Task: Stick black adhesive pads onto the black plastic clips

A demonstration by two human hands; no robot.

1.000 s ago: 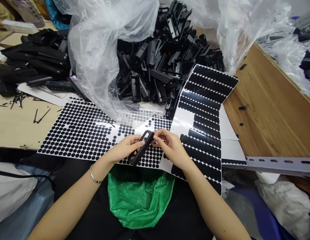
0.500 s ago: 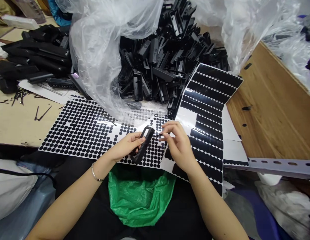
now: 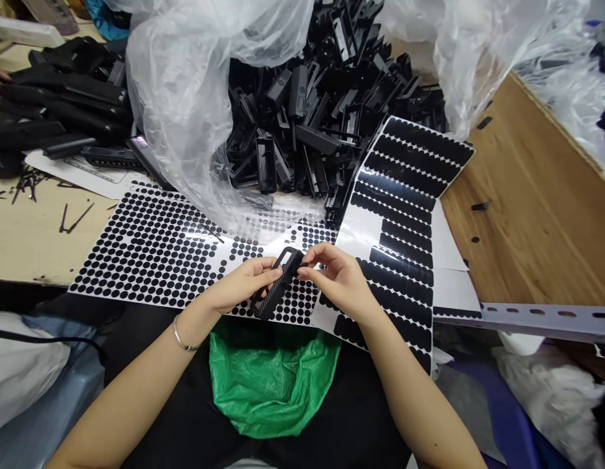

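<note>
My left hand (image 3: pixel 241 286) grips a long black plastic part (image 3: pixel 277 283), tilted with its open end up and to the right. My right hand (image 3: pixel 337 277) pinches at the part's upper end, fingers closed together on it; whether a small pad sits under the fingertips I cannot tell. Both hands hover over a white sheet of small round black stickers (image 3: pixel 155 247). Just to the right lies a sheet of black scalloped sticker strips (image 3: pixel 404 189).
A heap of black plastic parts (image 3: pixel 312 111) spills from a clear plastic bag (image 3: pixel 185 98) behind the sheets. More black parts (image 3: pixel 62 111) lie at the far left. A green bag (image 3: pixel 273 374) rests on my lap. A wooden board (image 3: pixel 531 202) and grey slotted rail (image 3: pixel 541 319) stand right.
My right hand drew away from the part towards the strip sheet half a second ago, then came back to pinch the part's upper end. The left hand kept hold of the part.
</note>
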